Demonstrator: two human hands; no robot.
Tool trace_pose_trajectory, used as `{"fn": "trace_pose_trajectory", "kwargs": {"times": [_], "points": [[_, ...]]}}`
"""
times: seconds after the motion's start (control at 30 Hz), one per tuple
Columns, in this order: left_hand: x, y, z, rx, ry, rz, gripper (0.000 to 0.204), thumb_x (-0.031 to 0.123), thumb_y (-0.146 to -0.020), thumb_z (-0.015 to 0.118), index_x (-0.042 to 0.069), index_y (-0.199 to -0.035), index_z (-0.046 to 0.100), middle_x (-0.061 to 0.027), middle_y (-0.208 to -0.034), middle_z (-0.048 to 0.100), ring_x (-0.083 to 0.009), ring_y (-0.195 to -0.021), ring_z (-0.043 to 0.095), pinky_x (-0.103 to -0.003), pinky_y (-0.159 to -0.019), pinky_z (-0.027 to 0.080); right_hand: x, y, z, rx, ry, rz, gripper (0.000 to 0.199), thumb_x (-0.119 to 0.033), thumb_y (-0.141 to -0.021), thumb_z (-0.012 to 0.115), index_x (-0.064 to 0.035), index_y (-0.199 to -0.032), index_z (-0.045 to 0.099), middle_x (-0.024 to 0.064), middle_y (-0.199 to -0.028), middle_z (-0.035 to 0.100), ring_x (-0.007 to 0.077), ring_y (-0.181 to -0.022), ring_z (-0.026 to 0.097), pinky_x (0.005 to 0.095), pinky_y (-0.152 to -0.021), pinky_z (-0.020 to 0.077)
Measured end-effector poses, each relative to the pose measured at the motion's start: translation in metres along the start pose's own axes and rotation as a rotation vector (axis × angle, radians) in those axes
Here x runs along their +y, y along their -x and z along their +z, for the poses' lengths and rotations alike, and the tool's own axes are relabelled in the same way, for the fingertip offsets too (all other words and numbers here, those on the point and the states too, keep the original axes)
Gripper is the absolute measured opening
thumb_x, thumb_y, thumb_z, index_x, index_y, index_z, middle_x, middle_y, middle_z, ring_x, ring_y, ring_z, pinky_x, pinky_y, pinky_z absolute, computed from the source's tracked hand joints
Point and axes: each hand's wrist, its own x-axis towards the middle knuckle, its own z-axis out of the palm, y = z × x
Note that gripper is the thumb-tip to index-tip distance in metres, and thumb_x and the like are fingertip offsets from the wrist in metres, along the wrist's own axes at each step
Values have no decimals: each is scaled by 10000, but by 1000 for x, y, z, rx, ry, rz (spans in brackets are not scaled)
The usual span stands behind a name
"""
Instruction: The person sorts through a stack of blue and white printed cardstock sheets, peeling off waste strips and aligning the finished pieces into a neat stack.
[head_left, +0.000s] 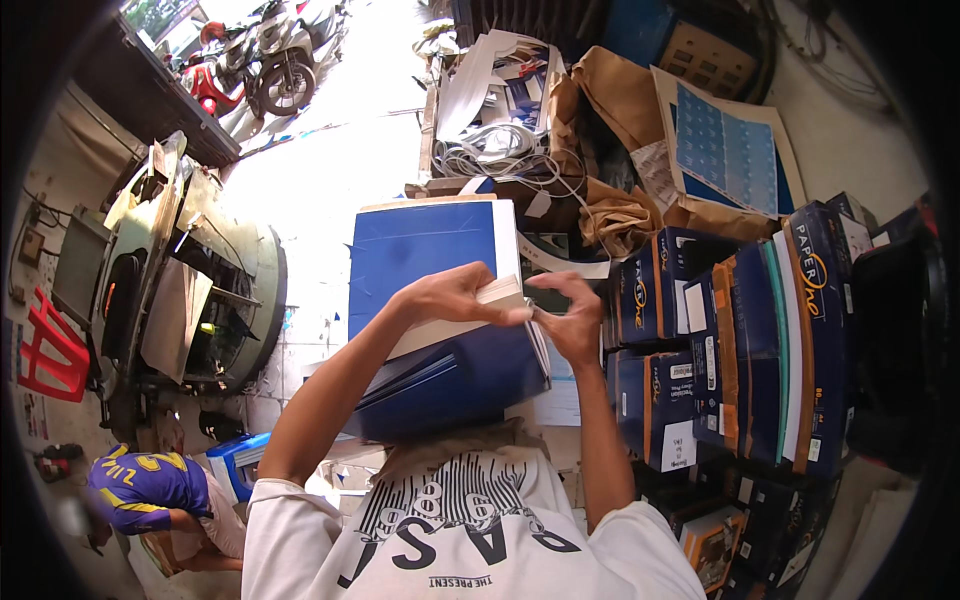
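Observation:
A thick stack of white sheets (503,291) rises at the edge of a blue-covered pile in front of me. My left hand (450,296) is closed round this stack, its thumb stretched along the near side. My right hand (572,318) bends round the stack's right corner, with thumb and forefinger curled; its other fingers are partly hidden. Beyond the hands lies a pile topped with a blue sheet (420,250), white page edges showing on its right. Closer to my body, a dark blue cover (460,375) slopes down, with several layered blue edges on its left.
Blue paper boxes (735,350) stand stacked on the right. A bin of paper scraps and white cable (500,120) is beyond the pile, beside crumpled brown paper (620,215). Left are a machine (220,290), a red plastic chair (55,345) and a bending person in purple (155,490).

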Motion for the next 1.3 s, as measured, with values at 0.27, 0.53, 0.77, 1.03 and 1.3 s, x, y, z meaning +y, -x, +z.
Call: {"fn": "trace_pose_trajectory", "kwargs": {"times": [0.27,0.53,0.77,1.03,1.3], "points": [[28,-5,6,89,-146,62,724,604,-843,672,-46,-1160,645,-226,-1002,661,-283,-926,647,-372,-780,492,4,53,-17,-116,-499,645,335,-149,-822,785,50,-1080,707,80,-869,739,95,-746,657,256,-672,517],[31,20,45,584,-348,278,538,398,-906,647,-42,-1214,617,-248,-939,696,-394,-788,676,-461,-732,512,-58,39,6,-73,-41,354,471,-110,-686,847,25,-1094,654,75,-816,651,162,-741,613,295,-726,498],[41,14,65,642,-457,143,338,313,-929,614,-25,-934,624,-221,-717,674,-385,-659,669,-485,-656,509,-47,37,7,-87,62,252,314,-98,-649,803,-9,-817,553,106,-684,590,197,-622,598,331,-610,461],[17,-10,65,869,-579,202,334,304,-963,581,-9,-846,588,-175,-677,658,-330,-608,679,-410,-515,511,-36,21,33,-52,97,276,303,-138,-645,800,-6,-820,591,102,-715,653,144,-638,615,298,-626,474],[7,-17,19,844,-316,-27,456,358,-930,606,-29,-694,651,-216,-633,651,-345,-635,685,-438,-529,499,-56,15,42,-35,-142,259,362,-193,-720,864,-12,-847,578,85,-712,637,148,-633,610,300,-601,472]]}}
